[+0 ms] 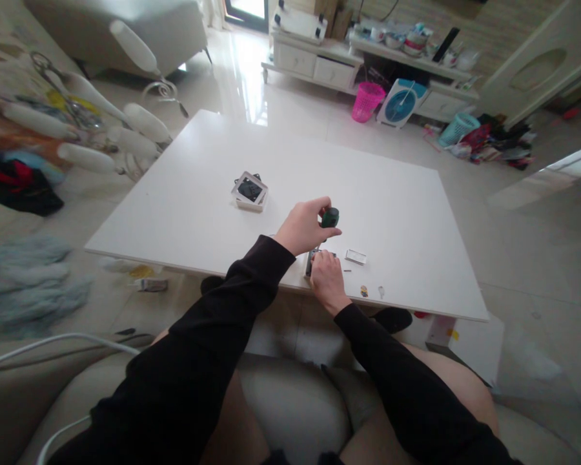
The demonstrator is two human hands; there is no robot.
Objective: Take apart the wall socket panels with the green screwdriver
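Note:
My left hand (pixel 297 227) is closed round the dark green handle of a screwdriver (pixel 330 217), whose thin shaft points down toward the table's near edge. Just below it, my right hand (pixel 327 279) grips a small box-shaped device (pixel 308 265) with a dark top and pale side, pressed against the tabletop. My fingers hide most of that device, and where the screwdriver's tip rests cannot be made out. Right of my right hand lie a small clear rectangular case (pixel 355 257) and a short thin dark piece (pixel 347 270).
The white table (pixel 392 213) bears an open box (pixel 250 192) with a dark item inside, left of my hands. Close to the front edge are a yellow sticker-like piece (pixel 364 291) and a small pale piece (pixel 381 292). A pink basket (pixel 368 101) stands on the floor beyond.

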